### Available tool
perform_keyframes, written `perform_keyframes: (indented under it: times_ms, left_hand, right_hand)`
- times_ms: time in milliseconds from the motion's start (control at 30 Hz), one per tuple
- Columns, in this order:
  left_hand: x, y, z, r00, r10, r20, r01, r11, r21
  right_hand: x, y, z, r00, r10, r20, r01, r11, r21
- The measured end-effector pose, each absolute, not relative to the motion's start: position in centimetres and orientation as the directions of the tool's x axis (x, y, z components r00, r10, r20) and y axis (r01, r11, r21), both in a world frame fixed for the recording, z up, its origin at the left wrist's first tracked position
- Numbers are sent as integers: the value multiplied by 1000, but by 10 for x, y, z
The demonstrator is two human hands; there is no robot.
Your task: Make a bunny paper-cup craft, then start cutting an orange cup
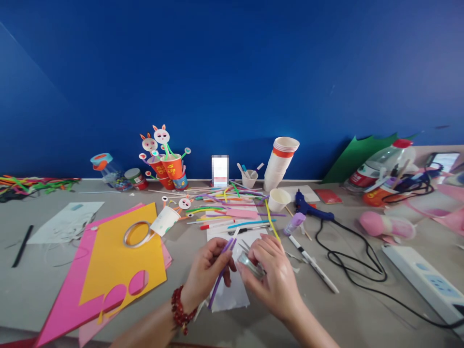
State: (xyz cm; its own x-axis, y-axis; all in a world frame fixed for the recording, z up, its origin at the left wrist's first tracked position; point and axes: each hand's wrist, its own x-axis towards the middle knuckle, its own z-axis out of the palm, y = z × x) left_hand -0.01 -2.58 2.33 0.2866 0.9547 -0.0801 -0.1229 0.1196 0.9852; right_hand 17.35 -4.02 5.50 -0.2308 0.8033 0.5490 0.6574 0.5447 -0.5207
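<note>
At the bottom middle of the frame, the left hand (206, 270) had its fingers pinched round a purple stick (220, 276). The stick's long axis ran steeply, its upper end pointing up and to the right towards the other hand and its lower end hanging down and left below the palm. The right hand (272, 276) was closed on a small clear piece (250, 265), which touched or nearly touched the stick; I could not tell what the piece was.

Both hands were over a white sheet (232, 296) near the front edge of the grey table (29, 290). A yellow sheet (123, 270) lay close on the left. A white pen (314, 265) and a black cord (357, 268) were on the right. Bare table showed only just beneath the wrists.
</note>
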Motion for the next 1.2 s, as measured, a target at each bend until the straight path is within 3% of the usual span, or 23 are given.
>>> perform_keyframes:
  times_ms: [300, 533, 833, 1067, 1200]
  left_hand:
    - [2, -30, 19, 302, 948, -97, -248, 177, 952]
    - [-3, -30, 23, 308, 942, -135, -223, 209, 952]
    - [-4, -29, 21, 168, 979, 114, 100, -132, 986]
    - [-8, -26, 19, 175, 931, 319, 367, -363, 857]
    - [-12, -23, 19, 178, 913, 366, 451, -407, 795]
  right_hand:
    - [173, -41, 56, -233, 799, 555, 654, 551, -519]
    - [174, -39, 55, -250, 806, 536, 621, 558, -550]
    - [168, -50, 61, -269, 773, 574, 487, 624, -612]
    - [160, -56, 59, -249, 736, 629, 437, 665, -606]
    - [157, -58, 59, -288, 741, 606, 456, 663, -594]
